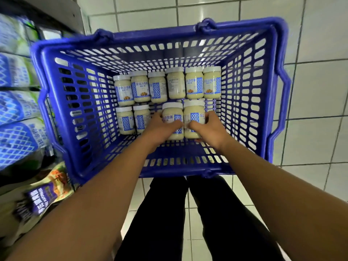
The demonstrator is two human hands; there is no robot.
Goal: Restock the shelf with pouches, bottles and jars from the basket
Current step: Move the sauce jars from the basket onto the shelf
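Down on the white tile floor [320, 91] sits the blue basket [278, 87], its left rim close beside the shelf [18, 87], its far and right sides facing open tiles. Ten jars [176, 85] are inside: six in the far row, four in the near row, white lids pointing away. The left hand [162, 129] curls its fingers round the third jar [172, 113] of the near row; the right hand [211, 129] grips the fourth jar [194, 113], and the two jars touch. Bare basket floor shows right of them and along the near wall. The shelf stock is blurred, probably blue-and-white pouches [17, 144], too smeared to count
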